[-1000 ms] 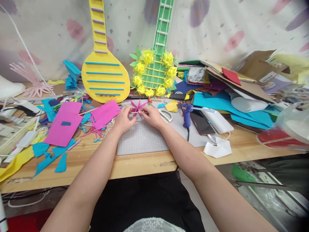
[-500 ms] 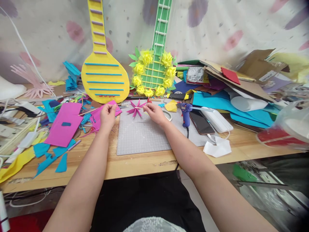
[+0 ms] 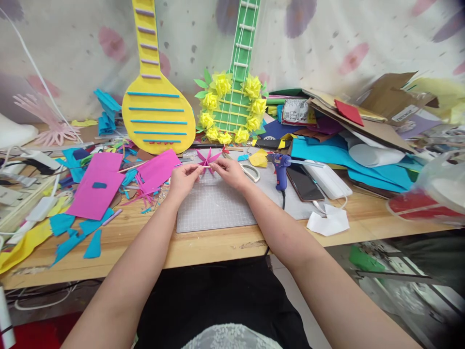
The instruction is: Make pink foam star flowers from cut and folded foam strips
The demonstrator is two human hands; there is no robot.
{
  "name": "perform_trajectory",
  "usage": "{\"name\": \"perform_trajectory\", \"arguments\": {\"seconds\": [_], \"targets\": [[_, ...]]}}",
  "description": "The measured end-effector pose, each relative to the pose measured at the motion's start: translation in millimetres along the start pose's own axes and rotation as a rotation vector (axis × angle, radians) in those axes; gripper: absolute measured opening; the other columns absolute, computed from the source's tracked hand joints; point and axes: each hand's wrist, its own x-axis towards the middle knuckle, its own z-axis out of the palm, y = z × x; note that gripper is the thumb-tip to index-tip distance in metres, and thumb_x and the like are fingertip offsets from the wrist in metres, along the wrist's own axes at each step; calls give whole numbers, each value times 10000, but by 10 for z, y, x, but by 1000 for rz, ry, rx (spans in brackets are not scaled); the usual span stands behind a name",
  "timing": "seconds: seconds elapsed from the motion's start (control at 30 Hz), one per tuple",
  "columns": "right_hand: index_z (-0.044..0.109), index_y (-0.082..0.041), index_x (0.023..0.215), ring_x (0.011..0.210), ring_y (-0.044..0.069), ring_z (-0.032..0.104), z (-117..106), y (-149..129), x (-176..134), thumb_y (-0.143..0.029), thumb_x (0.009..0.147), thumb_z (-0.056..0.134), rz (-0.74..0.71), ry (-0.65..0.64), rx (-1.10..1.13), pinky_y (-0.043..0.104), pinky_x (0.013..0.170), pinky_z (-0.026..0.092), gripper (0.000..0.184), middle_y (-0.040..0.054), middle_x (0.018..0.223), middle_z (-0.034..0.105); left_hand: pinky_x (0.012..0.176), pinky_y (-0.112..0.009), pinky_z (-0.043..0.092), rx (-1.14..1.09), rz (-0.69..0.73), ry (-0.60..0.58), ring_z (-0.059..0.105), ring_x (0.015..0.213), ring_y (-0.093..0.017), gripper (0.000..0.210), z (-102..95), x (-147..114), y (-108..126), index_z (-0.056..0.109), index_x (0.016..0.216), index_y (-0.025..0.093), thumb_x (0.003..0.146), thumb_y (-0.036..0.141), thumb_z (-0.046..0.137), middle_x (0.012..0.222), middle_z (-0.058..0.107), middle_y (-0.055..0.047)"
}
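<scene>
Over the grey cutting mat (image 3: 214, 208), my left hand (image 3: 185, 180) and my right hand (image 3: 228, 172) are close together, fingertips pinched. A thin pale stick (image 3: 206, 166) spans the short gap between them, its ends hidden by the fingers. Just behind the fingertips lies a magenta paper star (image 3: 208, 156) with narrow pointed petals, partly covered by the hands. Scissors with a pale handle (image 3: 250, 172) rest on the mat beside my right hand. To the left of my left hand is a magenta sheet (image 3: 158, 170).
A yellow paper guitar (image 3: 158, 114) and a green one (image 3: 232, 114) with yellow flowers stand behind. Right of the mat's middle are a blue glue gun (image 3: 279, 172), a phone (image 3: 304, 184) and a white power bank (image 3: 327, 179). Blue scraps (image 3: 94, 245) litter the left side.
My left hand has moved right, away from the magenta sheet, to meet my right hand. The pale stick, earlier at my right fingertips only, is now between both hands.
</scene>
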Motion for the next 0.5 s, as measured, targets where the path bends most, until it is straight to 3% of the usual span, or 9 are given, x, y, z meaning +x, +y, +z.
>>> {"name": "perform_trajectory", "arguments": {"seconds": [0.3,0.5], "targets": [[566,-176,712,606,102,452,49,-21,7,-435,881,452,-7,64,-9,227,572,309,330,-11,636,542,532,-221,510,-402,-294,10,539,505,-67,147,37,-13,117,684,727,114,629,223,692,644,664,-25],[576,-183,739,673,123,493,46,-37,18,-411,886,461,-23,99,-73,239,616,328,294,9,703,587,565,-196,529,-501,-370,22,568,535,-59,93,17,-6,138,683,719,119,667,197,677,646,659,-16]]}}
